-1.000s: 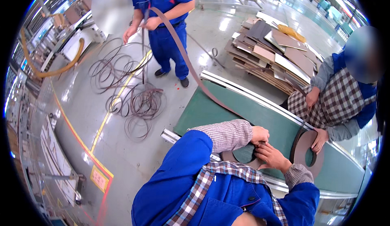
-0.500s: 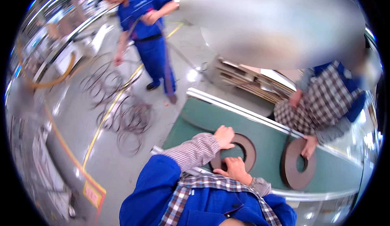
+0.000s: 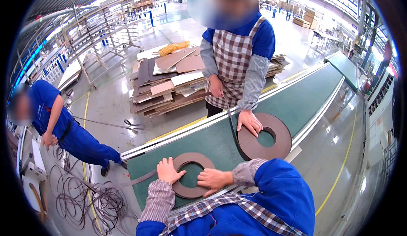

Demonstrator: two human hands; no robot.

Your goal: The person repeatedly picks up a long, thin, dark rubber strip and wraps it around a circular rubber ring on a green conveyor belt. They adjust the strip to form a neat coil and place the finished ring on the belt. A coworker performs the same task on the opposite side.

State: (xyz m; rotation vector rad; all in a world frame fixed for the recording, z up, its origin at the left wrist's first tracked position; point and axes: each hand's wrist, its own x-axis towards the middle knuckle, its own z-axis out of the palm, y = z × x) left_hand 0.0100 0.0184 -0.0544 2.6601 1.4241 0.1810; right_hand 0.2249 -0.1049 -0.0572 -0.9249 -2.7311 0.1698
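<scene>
A flat coil of brown edge-banding strip lies on the green belt table before me, and a loose strip end runs off its left side. My left hand rests on the coil's left rim, fingers spread and thumb toward the center hole. Over the right rim lies my right hand, its fingers curled across the ring to the hole. Farther right is a larger brown coil, pressed by the left hand of a co-worker in a checked apron. That person's other hand holds its strip end.
Across the table is a stack of boards with a yellow coiled hose on top. Tangled strip covers the floor at the left, near another person in blue. Metal racks stand behind.
My view has swung up and right. My hands remain at the same coil, the left with its fingers more spread. The person at the left has lowered the raised hand.
</scene>
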